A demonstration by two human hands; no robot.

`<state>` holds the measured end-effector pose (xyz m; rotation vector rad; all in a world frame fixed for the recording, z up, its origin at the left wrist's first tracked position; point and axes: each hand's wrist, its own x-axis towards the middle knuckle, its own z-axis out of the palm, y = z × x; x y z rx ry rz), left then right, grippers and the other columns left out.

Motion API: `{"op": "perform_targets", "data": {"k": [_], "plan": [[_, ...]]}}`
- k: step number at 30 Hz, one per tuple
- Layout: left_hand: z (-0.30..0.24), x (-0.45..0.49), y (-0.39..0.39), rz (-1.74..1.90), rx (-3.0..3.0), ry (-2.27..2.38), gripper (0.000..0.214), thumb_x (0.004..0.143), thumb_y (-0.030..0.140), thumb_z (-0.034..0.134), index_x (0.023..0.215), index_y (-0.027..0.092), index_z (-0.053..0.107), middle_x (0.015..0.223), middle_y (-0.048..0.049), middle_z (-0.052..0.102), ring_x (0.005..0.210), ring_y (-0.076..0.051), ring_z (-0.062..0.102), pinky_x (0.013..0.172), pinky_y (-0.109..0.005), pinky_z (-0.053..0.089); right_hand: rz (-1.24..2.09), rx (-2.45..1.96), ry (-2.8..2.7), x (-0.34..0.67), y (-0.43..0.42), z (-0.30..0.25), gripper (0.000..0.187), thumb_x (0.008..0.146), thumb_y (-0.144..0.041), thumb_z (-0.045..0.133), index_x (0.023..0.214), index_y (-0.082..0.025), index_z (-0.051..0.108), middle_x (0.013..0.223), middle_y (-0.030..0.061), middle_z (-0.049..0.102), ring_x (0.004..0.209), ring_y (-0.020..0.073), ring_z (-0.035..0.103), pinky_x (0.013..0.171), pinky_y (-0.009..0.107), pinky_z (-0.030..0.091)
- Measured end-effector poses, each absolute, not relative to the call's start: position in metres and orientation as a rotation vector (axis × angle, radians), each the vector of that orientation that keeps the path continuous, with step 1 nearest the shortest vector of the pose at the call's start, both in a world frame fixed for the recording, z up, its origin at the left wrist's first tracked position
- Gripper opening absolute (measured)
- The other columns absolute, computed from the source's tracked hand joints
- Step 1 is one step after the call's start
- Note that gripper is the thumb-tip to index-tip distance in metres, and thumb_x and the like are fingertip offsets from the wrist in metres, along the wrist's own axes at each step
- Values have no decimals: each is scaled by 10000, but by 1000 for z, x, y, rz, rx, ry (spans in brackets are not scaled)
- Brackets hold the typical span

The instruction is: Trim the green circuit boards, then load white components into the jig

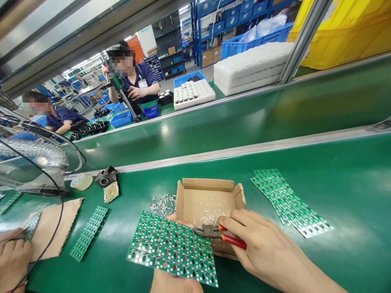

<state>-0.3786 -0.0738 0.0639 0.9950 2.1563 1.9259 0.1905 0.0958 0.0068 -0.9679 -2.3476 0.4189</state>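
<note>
Lower centre: left hand (174, 283) clasping one green circuit panel (171, 246), right hand (259, 240) curled round one red-handled cutter (210, 231); one cardboard box (208, 185) behind.

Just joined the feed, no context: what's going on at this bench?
The left hand holds a green circuit-board panel from beneath. The right hand grips red-handled diagonal cutters, their jaws at the panel's far edge. Behind it, an open cardboard box holds small shiny bits, with grey parts piled to its left. More panels lie to the right.
</note>
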Motion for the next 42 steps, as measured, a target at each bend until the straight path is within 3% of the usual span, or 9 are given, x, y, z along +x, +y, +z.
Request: {"op": "perform_targets", "data": {"k": [4, 9, 11, 17, 20, 23, 26, 31, 42], "plan": [[83, -382, -62, 1963, 946, 2032, 157, 752, 348, 759, 647, 307, 650, 729, 96, 743, 1499, -206, -170, 1227, -508, 264, 382, -958, -2331, 189, 100, 5, 198, 896, -117, 470, 952, -242, 612, 803, 23, 579, 711, 219, 500, 634, 322, 337], [109, -393, -31, 1904, 1087, 1799, 362, 841, 386, 717, 1160, 229, 650, 1215, -50, 677, 1340, -336, 477, 1069, -572, 484, 422, -939, -2321, 186, 99, 3, 189, 909, -123, 479, 984, -234, 613, 835, 30, 580, 743, 218, 492, 669, 324, 343], [112, -392, -23, 1885, 1126, 1716, 467, 904, 472, 627, 1289, 212, 578, 1338, -110, 595, 1226, -321, 567, 1013, -560, 511, 437, -940, -2322, 186, 98, 2, 198, 900, -113, 478, 975, -236, 614, 829, 28, 575, 739, 218, 488, 669, 324, 343], [107, -383, -25, 1845, 1225, 1537, 403, 837, 496, 697, 1195, 314, 667, 1078, 2, 744, 1240, -357, 570, 1033, -574, 502, 474, -969, -2349, 188, 95, -1, 222, 886, -84, 451, 936, -225, 614, 798, 26, 572, 716, 216, 505, 643, 325, 351], [112, -385, -24, 1793, 1257, 1501, 150, 759, 323, 797, 883, 272, 730, 701, 92, 734, 941, -228, 725, 918, -386, 591, 514, -971, -2358, 189, 94, -1, 223, 895, -93, 444, 965, -220, 613, 807, 28, 577, 728, 215, 522, 649, 323, 362], [122, -385, -16, 1694, 1280, 1471, 208, 786, 306, 792, 685, 183, 660, 606, 71, 679, 602, -127, 681, 686, -266, 613, 497, -931, -2333, 189, 96, 1, 205, 910, -113, 453, 985, -225, 608, 819, 23, 578, 729, 211, 507, 655, 321, 355], [134, -376, -3, 1564, 1269, 1458, 249, 859, 392, 716, 751, 176, 652, 680, 19, 667, 664, -160, 674, 630, -296, 599, 483, -898, -2313, 188, 98, 5, 180, 922, -126, 460, 960, -232, 601, 816, 16, 571, 720, 205, 475, 657, 315, 342], [150, -358, 20, 1404, 1220, 1483, 233, 925, 417, 616, 1050, 224, 660, 1094, -73, 677, 978, -214, 656, 823, -377, 587, 491, -889, -2313, 189, 99, 7, 165, 916, -131, 472, 932, -236, 599, 811, 16, 565, 708, 201, 452, 652, 312, 316], [123, -360, -21, 1443, 1384, 1567, 239, 895, 465, 645, 951, 235, 675, 1007, -62, 705, 979, -241, 656, 797, -399, 585, 481, -904, -2338, 189, 96, 6, 150, 892, -124, 496, 905, -244, 584, 802, 14, 561, 696, 205, 445, 647, 310, 297]]}}
